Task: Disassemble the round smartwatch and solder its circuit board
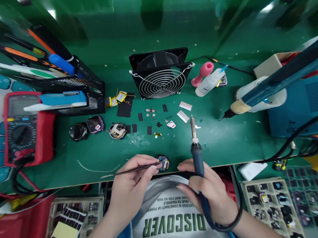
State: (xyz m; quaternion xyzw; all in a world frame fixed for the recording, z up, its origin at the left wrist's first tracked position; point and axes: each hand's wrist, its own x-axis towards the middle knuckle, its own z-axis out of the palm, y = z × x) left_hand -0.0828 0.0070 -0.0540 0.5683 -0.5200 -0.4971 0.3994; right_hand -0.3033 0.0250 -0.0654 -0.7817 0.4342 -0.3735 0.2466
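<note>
My left hand (pixel 135 182) pinches a pair of dark tweezers (pixel 137 168), their tips over a small round circuit board (pixel 163 162) near the table's front edge. In my right hand (pixel 205 187) is a soldering iron (pixel 196 152), its metal tip pointing up and away from the board. The iron's dark cable loops down below the hand. Beyond the hands lie small loose parts: an opened round watch case (pixel 117 130), black pads (pixel 149 130), a small white-and-red part (pixel 171 124) and two pale strips (pixel 183 116).
A fan (pixel 160 74) stands at the back centre. To the left are a red multimeter (pixel 23 129) and a mesh organizer (pixel 93 90). A clear bottle (pixel 209 83), a blue soldering station (pixel 299 108) and a thick blue tool (pixel 274 77) occupy the right. Parts trays (pixel 272 205) sit below the edge.
</note>
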